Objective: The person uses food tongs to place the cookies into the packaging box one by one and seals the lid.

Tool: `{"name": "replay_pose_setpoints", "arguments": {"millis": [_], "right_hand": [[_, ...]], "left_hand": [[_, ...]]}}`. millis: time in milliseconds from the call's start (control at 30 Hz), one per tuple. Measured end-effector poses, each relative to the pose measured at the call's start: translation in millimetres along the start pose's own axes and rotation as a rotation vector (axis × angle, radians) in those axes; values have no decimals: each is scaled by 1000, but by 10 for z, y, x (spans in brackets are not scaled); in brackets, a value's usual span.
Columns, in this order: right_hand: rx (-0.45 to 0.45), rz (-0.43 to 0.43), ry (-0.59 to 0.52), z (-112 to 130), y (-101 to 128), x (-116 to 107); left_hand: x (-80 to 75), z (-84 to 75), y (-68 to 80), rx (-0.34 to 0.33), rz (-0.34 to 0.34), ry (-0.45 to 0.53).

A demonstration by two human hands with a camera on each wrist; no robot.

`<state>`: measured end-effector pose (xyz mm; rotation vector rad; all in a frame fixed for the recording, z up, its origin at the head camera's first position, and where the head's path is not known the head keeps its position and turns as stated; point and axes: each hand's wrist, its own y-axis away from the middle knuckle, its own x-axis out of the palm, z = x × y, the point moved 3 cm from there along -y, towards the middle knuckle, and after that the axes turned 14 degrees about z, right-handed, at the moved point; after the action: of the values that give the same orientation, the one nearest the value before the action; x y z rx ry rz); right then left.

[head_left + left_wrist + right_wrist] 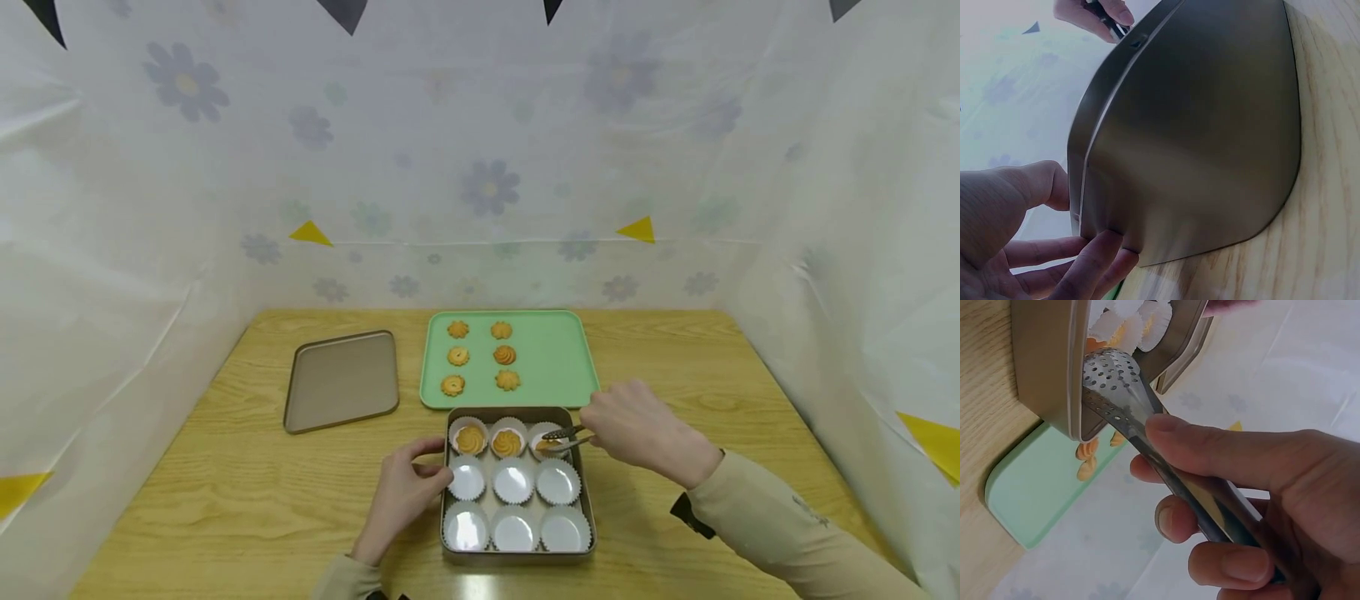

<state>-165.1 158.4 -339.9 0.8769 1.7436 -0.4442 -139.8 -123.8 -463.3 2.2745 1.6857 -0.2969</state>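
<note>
A deep rectangular metal tin [517, 557] holds several white paper cups [513, 482] in rows. In its far row, piped cookies [470, 440] sit in the left and middle cups. My right hand [637, 429] grips metal tongs [1166, 469] with perforated tips, thumb on one arm and fingers on the other. The tong tips are at the far right cup, over a cookie [547, 447] there; whether they touch it is hard to tell. My left hand [405, 496] holds the tin's left wall, thumb at the rim and fingers [1100, 256] against the outside.
Behind the tin lies a green tray [555, 358] with several cookies [505, 355] on its left and middle parts. A shallow brown tray [343, 379] lies to the left on the wooden table [300, 500]. Flower-patterned sheeting [487, 187] surrounds the table's back and sides.
</note>
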Motion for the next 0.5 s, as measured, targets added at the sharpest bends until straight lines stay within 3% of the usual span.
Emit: {"name": "replay_pose_setpoints", "arguments": {"millis": [500], "right_hand": [[42, -30, 26, -41, -49, 10]], "left_hand": [[7, -34, 33, 20, 12, 27]]}}
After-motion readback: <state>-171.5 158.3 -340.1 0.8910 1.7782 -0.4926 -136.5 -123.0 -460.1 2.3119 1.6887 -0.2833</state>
